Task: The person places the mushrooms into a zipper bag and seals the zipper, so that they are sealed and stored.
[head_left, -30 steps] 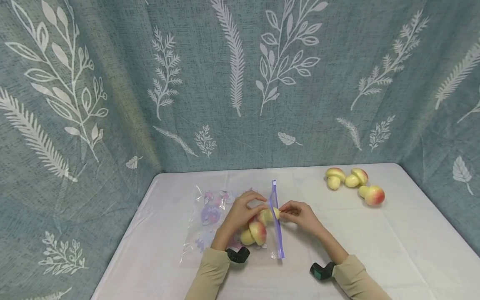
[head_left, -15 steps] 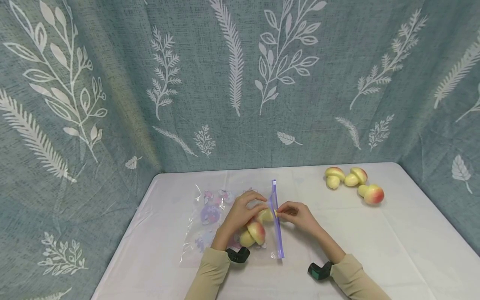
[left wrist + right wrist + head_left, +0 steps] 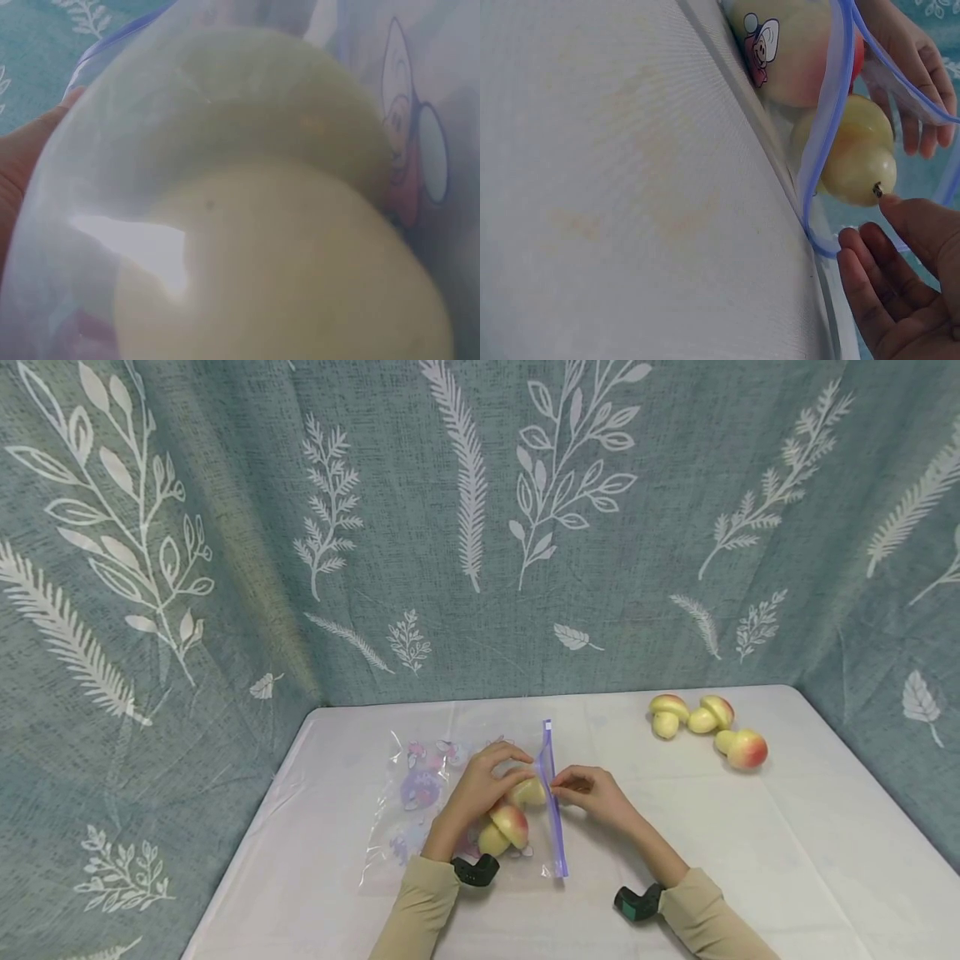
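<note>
A clear zip bag (image 3: 422, 852) with cartoon prints and a purple zip edge lies on the table, its mouth facing right. Inside are yellow toy mushrooms with red-blushed caps, one toy mushroom (image 3: 504, 828) nearer the wrist and another mushroom (image 3: 528, 792) just inside the mouth. My left hand (image 3: 483, 779) pinches the upper lip at the zip, over the mushrooms. At the mouth is my right hand (image 3: 592, 792); its thumb tip (image 3: 897, 210) meets the dark stub on the nearer mushroom's (image 3: 859, 161) end, with the other fingers apart from it.
Three more toy mushrooms sit at the back right of the table: one mushroom (image 3: 667, 716), a second mushroom (image 3: 712, 714) and a third mushroom (image 3: 742, 749). A teal leaf-print curtain (image 3: 480, 610) hangs behind the white table (image 3: 637, 893).
The mushroom at the mouth has slid left past the zip edge, deeper into the bag. My right hand has followed slightly left; the left hand stays put.
</note>
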Available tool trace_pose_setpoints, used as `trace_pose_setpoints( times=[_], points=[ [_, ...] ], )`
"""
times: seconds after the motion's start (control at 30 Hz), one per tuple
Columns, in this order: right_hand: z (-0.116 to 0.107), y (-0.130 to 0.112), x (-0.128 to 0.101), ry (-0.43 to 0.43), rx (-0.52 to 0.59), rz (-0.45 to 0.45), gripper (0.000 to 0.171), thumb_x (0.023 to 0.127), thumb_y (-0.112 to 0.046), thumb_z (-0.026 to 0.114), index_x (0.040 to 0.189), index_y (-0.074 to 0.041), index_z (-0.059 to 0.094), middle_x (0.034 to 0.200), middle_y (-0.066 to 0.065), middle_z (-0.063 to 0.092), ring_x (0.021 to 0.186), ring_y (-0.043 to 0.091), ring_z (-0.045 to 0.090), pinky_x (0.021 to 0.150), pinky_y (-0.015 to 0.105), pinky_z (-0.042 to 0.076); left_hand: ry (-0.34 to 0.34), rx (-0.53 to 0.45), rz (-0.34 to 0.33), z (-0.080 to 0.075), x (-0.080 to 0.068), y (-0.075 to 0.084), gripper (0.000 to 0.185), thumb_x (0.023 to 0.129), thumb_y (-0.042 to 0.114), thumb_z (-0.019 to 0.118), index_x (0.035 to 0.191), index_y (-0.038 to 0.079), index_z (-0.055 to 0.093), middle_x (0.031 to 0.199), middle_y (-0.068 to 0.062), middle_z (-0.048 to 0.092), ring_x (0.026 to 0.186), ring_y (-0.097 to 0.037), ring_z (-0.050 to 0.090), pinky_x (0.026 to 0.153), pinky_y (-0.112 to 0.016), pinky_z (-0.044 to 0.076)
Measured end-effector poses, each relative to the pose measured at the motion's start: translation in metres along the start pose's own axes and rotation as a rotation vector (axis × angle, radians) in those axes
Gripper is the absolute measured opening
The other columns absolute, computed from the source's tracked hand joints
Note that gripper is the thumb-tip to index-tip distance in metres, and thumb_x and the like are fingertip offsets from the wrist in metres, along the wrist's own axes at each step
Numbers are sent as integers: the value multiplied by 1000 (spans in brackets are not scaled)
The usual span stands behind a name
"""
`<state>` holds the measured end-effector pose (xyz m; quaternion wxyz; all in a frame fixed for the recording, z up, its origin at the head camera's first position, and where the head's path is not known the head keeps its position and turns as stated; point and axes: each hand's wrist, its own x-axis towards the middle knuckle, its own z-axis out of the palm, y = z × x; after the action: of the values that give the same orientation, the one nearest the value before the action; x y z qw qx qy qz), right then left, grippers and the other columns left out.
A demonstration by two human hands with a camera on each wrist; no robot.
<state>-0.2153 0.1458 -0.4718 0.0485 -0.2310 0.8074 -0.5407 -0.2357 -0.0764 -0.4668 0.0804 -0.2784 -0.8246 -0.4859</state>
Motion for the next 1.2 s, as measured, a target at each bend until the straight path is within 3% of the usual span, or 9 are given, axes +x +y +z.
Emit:
trace_pose_setpoints(
  times=[0.37,0.53,0.83,1.0,1.2],
  points=[
    [1,-3,-1,-38,-35,3,12,87,-3,62,97,0,66,95,14,68,87,23,65,78,22,53,2,3,26,-1,0,-2,18,83,27,68,97,16,69,99,3,67,115,-28,55,115,-35,24],
    [0,-5,-2,-50,-48,-11,12,87,-5,62,98,-1,66,96,14,68,88,25,65,78,22,53,5,-14,34,-1,0,-2,16,83,25,69,97,17,69,98,4,68,115,-28,55,115,-34,24],
    [-5,-3,-3,-38,-61,13,15,87,-5,62,101,0,65,98,14,68,86,24,64,77,22,52,-14,-24,-29,-1,-2,-2,19,82,26,70,98,17,69,102,2,67,125,-32,46,116,-39,22],
    [-6,-2,-3,-43,-57,12,16,87,-5,62,101,2,65,98,15,68,86,24,64,77,22,52,-15,-19,-24,-1,-3,-1,21,83,26,69,99,14,68,103,1,67,125,-33,45,115,-42,22],
    [-5,17,-1,-29,-71,-2,15,87,-6,62,101,0,65,98,15,67,84,24,64,76,22,52,-10,-7,-11,-2,-3,0,21,83,28,69,99,14,69,102,1,67,125,-34,46,115,-42,23]
  ],
)
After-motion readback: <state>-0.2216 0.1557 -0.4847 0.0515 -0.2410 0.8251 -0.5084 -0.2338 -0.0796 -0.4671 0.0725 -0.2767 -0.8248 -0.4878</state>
